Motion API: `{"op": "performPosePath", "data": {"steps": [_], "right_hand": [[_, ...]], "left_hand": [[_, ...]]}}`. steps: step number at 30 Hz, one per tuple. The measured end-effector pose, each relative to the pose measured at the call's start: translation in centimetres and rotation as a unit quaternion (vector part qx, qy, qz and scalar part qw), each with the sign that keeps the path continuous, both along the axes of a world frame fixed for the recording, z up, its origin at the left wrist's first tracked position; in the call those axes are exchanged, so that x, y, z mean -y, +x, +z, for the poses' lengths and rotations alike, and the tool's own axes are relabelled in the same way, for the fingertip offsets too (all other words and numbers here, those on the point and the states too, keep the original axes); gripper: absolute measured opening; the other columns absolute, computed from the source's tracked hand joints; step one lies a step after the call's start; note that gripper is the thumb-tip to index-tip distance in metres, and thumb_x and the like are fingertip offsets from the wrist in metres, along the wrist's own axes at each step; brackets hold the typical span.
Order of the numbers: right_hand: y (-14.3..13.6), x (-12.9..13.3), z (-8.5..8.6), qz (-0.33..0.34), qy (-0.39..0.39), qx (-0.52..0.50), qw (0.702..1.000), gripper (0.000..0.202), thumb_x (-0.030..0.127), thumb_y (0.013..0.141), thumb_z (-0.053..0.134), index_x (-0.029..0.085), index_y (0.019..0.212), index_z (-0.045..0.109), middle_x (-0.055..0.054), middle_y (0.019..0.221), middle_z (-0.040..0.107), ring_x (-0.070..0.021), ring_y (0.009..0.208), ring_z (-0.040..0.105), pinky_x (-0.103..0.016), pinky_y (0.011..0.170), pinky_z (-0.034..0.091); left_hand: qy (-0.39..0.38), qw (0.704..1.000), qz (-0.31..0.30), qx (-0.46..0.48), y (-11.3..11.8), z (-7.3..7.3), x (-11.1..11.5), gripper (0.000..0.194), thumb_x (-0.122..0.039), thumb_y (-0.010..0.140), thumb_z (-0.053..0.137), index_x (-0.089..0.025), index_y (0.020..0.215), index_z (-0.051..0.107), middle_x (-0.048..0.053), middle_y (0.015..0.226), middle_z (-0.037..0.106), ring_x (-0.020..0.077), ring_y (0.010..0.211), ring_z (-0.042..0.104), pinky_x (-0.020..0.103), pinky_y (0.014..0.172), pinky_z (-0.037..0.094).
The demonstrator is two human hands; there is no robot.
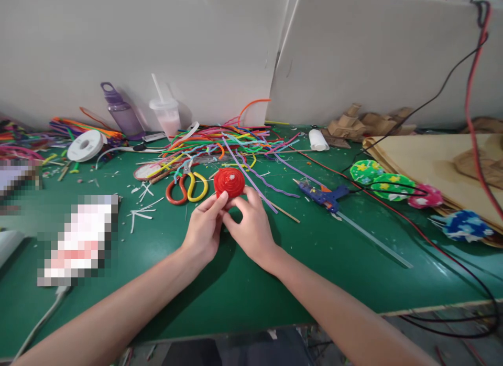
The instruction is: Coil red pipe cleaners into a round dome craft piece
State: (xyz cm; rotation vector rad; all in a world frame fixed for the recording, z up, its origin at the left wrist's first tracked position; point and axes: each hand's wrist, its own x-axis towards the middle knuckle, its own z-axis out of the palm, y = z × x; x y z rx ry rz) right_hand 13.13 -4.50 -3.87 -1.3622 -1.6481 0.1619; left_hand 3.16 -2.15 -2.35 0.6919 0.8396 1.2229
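Over the middle of the green table (243, 303), a round red coil of pipe cleaner (231, 180) with a small white spot is held up between both hands. My left hand (202, 227) is closed on its lower left edge, thumb on the front. My right hand (251, 224) grips the lower right edge, its fingertips partly hidden behind the coil. Just left of the coil lie scissors (186, 187) with one red and one yellow handle. A heap of coloured pipe cleaners (220, 143) spreads behind the hands.
A blue glue gun (324, 195) with a clear stick lies right, near decorated green discs (393, 186). Its dark cable and a red-black wire (473, 93) cross that side. A phone (80, 240), white spool (85, 146), purple bottle (123, 114) and drink cup (167, 117) stand left.
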Motion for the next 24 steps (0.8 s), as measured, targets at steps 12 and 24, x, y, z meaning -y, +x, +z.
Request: {"op": "performPosePath", "data": {"steps": [12,24], "right_hand": [[0.4,-0.2,0.2,0.010,0.021,0.038,0.999,0.014,0.017,0.087,0.050,0.018,0.080,0.062,-0.013,0.110,0.060,-0.0246,0.107,0.055,-0.039,0.093,0.047],[1.1,-0.6,0.3,0.014,0.006,-0.052,0.999,0.014,0.017,0.088,0.049,0.020,0.076,0.056,-0.002,0.074,0.062,-0.0157,0.067,0.058,-0.028,0.066,0.045]], "left_hand": [[-0.006,1.000,0.022,0.002,-0.1,0.1,-0.2,0.023,-0.030,0.062,0.083,-0.016,0.076,0.073,0.000,0.079,0.071,0.0085,0.070,0.061,0.018,0.067,0.047],[-0.021,0.999,0.039,0.013,-0.5,0.2,-0.5,0.024,-0.030,0.058,0.086,-0.016,0.071,0.071,-0.003,0.070,0.066,0.0052,0.065,0.059,0.015,0.062,0.048]]}}
